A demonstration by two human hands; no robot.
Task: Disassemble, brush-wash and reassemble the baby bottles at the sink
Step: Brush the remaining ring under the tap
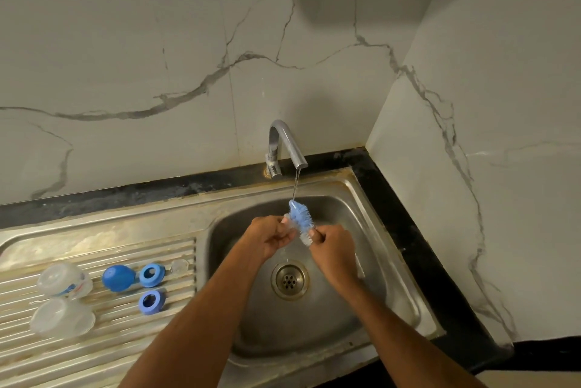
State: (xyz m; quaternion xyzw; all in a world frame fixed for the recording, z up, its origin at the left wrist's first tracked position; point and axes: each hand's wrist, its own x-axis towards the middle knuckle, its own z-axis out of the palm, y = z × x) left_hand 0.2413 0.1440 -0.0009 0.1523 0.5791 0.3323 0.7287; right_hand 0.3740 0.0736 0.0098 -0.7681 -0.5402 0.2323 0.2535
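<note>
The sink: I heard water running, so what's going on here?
A person holds a blue bottle brush in both hands, left hand and right hand, under a thin stream from the tap over the sink. On the drainboard lie two clear bottles, a blue cap, two blue rings and a clear nipple, all apart, not reassembled.

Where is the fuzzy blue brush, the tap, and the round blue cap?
bottle brush (300, 218), head view, on its blue bristles under the water.
tap (287, 141), head view, on the curved metal spout.
blue cap (118, 277), head view, on its domed top, on the draining board.
</note>
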